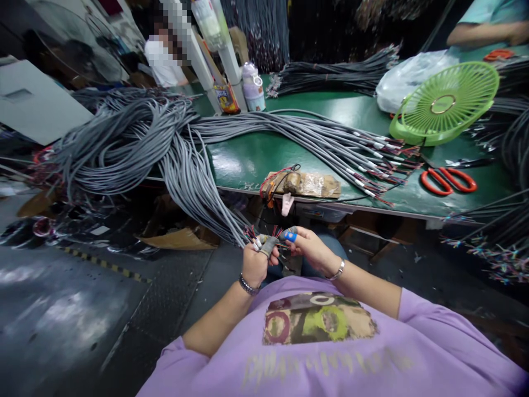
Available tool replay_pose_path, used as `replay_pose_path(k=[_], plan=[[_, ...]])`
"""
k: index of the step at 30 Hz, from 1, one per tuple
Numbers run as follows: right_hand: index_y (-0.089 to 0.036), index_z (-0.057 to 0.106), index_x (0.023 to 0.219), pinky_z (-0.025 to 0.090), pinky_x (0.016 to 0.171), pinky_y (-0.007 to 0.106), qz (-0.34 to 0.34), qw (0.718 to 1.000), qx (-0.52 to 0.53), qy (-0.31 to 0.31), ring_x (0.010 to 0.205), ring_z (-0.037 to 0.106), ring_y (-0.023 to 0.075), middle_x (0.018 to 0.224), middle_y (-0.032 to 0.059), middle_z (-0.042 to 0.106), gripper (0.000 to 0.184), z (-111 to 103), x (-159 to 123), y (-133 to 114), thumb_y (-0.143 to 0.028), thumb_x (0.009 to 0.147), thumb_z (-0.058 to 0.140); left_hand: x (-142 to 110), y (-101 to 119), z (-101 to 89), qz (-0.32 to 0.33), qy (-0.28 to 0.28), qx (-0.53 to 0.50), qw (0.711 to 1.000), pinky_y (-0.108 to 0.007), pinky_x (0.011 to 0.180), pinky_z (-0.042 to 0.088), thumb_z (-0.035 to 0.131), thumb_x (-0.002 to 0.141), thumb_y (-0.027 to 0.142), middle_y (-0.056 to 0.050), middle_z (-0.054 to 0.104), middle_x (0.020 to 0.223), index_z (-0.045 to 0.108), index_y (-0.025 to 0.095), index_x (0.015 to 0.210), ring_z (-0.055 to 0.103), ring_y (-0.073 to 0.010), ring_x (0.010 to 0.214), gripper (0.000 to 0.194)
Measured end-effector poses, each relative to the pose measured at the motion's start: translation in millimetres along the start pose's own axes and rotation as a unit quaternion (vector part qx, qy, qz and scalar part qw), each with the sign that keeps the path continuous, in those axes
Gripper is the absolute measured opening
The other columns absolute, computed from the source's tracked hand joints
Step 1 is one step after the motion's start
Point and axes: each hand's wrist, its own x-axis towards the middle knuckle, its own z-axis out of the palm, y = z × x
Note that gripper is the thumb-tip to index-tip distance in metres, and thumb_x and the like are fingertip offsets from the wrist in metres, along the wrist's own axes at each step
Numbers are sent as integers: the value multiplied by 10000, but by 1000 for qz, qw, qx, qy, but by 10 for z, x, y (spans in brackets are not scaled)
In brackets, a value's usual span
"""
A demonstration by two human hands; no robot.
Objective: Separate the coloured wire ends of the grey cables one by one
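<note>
My left hand [259,259] is closed around the ends of several grey cables [202,187], which hang down over the table edge toward me. Thin red and dark wires [276,231] fan out from those ends between my two hands. Grey tape-like covers wrap some of my fingers. Opposite, my right hand [308,247] is pinched at the wire ends, with a blue wrap on one finger. Which single wire it grips is too small to make out. Past my hands, a wooden block [318,185] with wires and tape sits at the table's edge, a pink clip [287,204] hanging from it.
On the green table [239,160] lie more grey cables [306,135] with stripped ends, orange-handled scissors [448,181], a green fan [446,105], a plastic bag [409,80] and a bottle [253,88]. Dark cable bundles [508,231] hang at the right. Two other people are beyond the table.
</note>
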Motion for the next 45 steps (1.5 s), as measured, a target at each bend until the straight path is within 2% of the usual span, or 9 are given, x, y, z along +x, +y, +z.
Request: replay_pose_path(k=[3,5,11,20,29,35,40,45], plan=[[-166,646,821,388,522,215,-10,1000,1,-14,564,482,81,671,-15,583,337,49,23,-36,-397,602,757,-8,-11,-2,7,-14,11,1000,-166,325,318,650,725,460,23,591,489,551,157,616,486,-66,341,337],[-164,657,815,391,526,219,-8,1000,11,-20,584,497,89,705,-3,604,345,80,38,-37,-383,575,771,-11,-20,-7,7,-22,13,1000,-166,325,315,645,729,465,23,584,482,550,157,613,482,-67,341,343],[-147,657,764,375,518,220,-11,999,31,-11,567,490,87,650,-12,591,316,101,78,30,-356,559,778,-18,-35,-21,9,-31,18,999,-166,332,315,630,753,450,21,575,475,548,153,597,479,-65,344,345],[-149,604,711,361,500,220,-14,998,59,23,541,458,83,614,-17,559,345,127,60,140,-405,561,781,-14,-71,2,9,-4,10,1000,-173,343,341,625,756,444,24,599,501,561,164,651,503,-75,354,306],[-156,588,692,355,500,224,-38,998,23,37,541,447,88,604,-18,550,355,126,49,156,-433,568,774,7,-77,13,4,22,-9,1000,-175,337,345,649,718,443,23,603,505,561,163,668,506,-79,350,297],[-153,575,644,314,502,230,-50,998,18,14,516,404,79,558,-29,521,319,92,23,165,-420,609,746,14,-52,49,-1,31,-28,999,-167,331,332,656,711,441,35,581,489,541,164,653,488,-66,343,305],[-149,607,673,336,534,237,-68,998,-14,-11,539,423,86,575,-28,538,301,-22,9,194,-412,621,744,45,14,33,-12,0,-48,999,-167,312,298,672,689,444,39,566,481,537,160,641,470,-62,330,319],[-158,629,740,391,547,234,-58,997,39,32,538,445,80,640,-12,551,349,-199,120,139,-495,672,692,106,151,0,-37,-79,-60,994,-169,298,304,675,693,436,43,548,454,562,155,667,440,-60,300,304]])
